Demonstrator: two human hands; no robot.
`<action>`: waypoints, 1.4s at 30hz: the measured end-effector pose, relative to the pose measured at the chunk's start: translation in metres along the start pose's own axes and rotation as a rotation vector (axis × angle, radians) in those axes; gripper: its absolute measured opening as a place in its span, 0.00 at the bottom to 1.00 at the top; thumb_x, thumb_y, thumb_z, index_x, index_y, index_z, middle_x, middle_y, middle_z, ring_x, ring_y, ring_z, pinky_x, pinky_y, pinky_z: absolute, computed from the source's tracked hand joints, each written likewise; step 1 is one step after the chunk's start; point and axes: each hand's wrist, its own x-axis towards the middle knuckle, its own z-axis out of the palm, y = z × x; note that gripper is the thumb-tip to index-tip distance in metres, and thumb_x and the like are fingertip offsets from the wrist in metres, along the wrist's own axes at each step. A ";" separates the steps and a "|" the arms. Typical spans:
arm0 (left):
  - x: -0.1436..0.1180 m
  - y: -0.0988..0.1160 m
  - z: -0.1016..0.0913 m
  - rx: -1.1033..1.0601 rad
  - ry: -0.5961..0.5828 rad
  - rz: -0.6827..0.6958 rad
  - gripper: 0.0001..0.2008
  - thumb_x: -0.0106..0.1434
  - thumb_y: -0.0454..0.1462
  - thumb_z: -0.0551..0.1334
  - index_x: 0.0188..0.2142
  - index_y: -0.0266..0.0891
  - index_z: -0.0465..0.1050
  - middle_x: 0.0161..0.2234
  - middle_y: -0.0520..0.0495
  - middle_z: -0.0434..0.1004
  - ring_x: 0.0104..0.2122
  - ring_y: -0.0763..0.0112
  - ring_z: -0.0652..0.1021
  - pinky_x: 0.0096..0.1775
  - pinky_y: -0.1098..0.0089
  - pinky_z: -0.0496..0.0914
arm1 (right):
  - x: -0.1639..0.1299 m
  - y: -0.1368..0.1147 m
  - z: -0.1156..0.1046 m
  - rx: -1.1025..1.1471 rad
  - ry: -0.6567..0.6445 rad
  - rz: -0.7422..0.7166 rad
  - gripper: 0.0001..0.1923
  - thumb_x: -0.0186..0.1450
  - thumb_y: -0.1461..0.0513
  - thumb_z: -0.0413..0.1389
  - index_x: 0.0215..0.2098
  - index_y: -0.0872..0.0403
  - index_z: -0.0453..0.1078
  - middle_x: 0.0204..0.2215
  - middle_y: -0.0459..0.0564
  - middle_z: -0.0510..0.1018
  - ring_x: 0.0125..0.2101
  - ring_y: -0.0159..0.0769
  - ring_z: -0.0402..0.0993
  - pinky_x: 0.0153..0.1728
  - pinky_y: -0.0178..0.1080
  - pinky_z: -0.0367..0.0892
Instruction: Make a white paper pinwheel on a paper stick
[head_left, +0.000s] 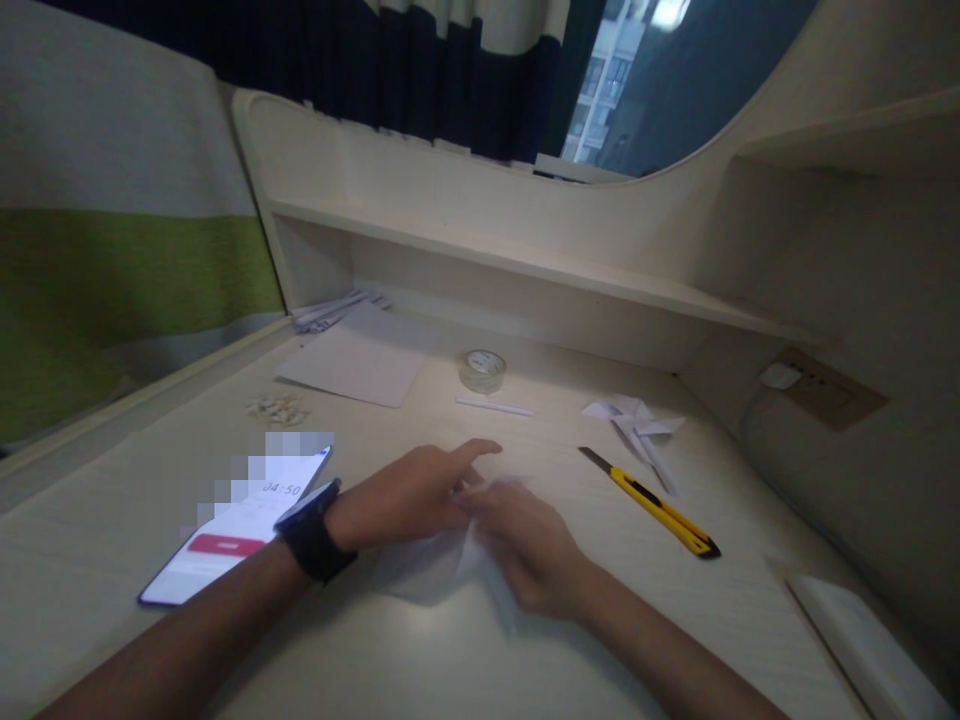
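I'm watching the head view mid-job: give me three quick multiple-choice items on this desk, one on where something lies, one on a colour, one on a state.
1. Where does the phone lie?
A. beside the left forearm, at the near left of the desk
B. on the shelf
C. under the tape roll

2. What colour is the utility knife's handle?
A. red
B. yellow and black
C. green

3. What state is the phone screen in?
A. dark
B. cracked
C. lit

Answers:
1. A: the phone lies flat on the desk, next to the wrist of the left hand.
2. B: the utility knife, right of the right hand, has a yellow body with black trim.
3. C: the screen glows white with digits and a red bar.

Both hands rest on a white paper.
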 end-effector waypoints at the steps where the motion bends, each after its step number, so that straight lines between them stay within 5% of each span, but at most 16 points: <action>1: -0.001 0.001 -0.002 0.017 0.013 0.019 0.34 0.58 0.34 0.63 0.62 0.46 0.52 0.42 0.47 0.79 0.39 0.64 0.79 0.41 0.66 0.69 | -0.001 0.001 0.001 0.014 0.023 0.004 0.17 0.64 0.70 0.47 0.49 0.54 0.64 0.45 0.54 0.76 0.48 0.36 0.71 0.47 0.41 0.68; 5: -0.007 0.009 -0.017 0.147 0.297 0.114 0.29 0.56 0.38 0.66 0.56 0.43 0.62 0.51 0.44 0.73 0.49 0.61 0.73 0.49 0.63 0.65 | -0.007 0.005 0.003 0.051 0.183 0.056 0.13 0.64 0.71 0.49 0.45 0.53 0.67 0.44 0.53 0.77 0.44 0.35 0.74 0.45 0.39 0.70; 7: -0.011 0.016 -0.023 0.220 0.538 0.069 0.15 0.58 0.37 0.63 0.45 0.39 0.69 0.44 0.44 0.76 0.44 0.63 0.75 0.46 0.65 0.66 | -0.008 0.008 0.003 0.051 0.270 0.111 0.11 0.63 0.71 0.51 0.42 0.53 0.68 0.45 0.53 0.77 0.44 0.36 0.74 0.46 0.40 0.70; 9: -0.013 0.022 -0.024 0.294 0.646 -0.027 0.05 0.59 0.37 0.59 0.32 0.37 0.71 0.31 0.47 0.76 0.32 0.67 0.75 0.36 0.68 0.66 | -0.008 0.010 0.004 0.041 0.343 0.163 0.10 0.63 0.71 0.53 0.41 0.53 0.69 0.44 0.53 0.78 0.44 0.36 0.74 0.47 0.40 0.70; 13: -0.010 0.024 -0.012 0.322 0.460 -0.177 0.13 0.62 0.41 0.57 0.25 0.38 0.73 0.24 0.49 0.75 0.25 0.70 0.73 0.30 0.70 0.61 | -0.006 0.011 0.006 0.040 0.441 0.201 0.09 0.63 0.70 0.54 0.39 0.53 0.70 0.42 0.53 0.79 0.43 0.36 0.75 0.46 0.39 0.70; 19: 0.002 0.002 0.004 -0.062 0.152 -0.214 0.19 0.62 0.46 0.56 0.22 0.36 0.73 0.18 0.53 0.70 0.20 0.76 0.70 0.22 0.75 0.56 | -0.008 0.008 0.008 0.050 0.427 0.191 0.10 0.63 0.71 0.53 0.40 0.53 0.69 0.43 0.53 0.78 0.43 0.36 0.75 0.46 0.39 0.70; 25: 0.004 -0.015 0.011 -0.350 0.144 -0.372 0.15 0.58 0.44 0.59 0.22 0.34 0.71 0.20 0.50 0.73 0.17 0.76 0.71 0.20 0.77 0.62 | -0.011 0.016 0.007 -0.139 0.362 0.100 0.10 0.62 0.69 0.53 0.40 0.52 0.70 0.47 0.55 0.75 0.48 0.42 0.71 0.48 0.48 0.68; 29: 0.004 -0.016 0.015 -0.556 0.181 -0.464 0.16 0.57 0.45 0.61 0.26 0.33 0.73 0.25 0.44 0.78 0.19 0.74 0.74 0.21 0.75 0.68 | -0.012 0.023 0.006 -0.285 0.402 0.087 0.08 0.62 0.69 0.53 0.35 0.52 0.72 0.34 0.52 0.76 0.37 0.39 0.71 0.39 0.46 0.68; 42: 0.005 -0.005 0.018 -0.636 0.167 -0.464 0.13 0.55 0.41 0.62 0.23 0.32 0.74 0.23 0.46 0.76 0.22 0.71 0.75 0.25 0.71 0.73 | -0.016 0.026 0.012 -0.355 0.351 -0.008 0.10 0.61 0.70 0.57 0.41 0.53 0.72 0.32 0.50 0.78 0.35 0.39 0.68 0.37 0.45 0.66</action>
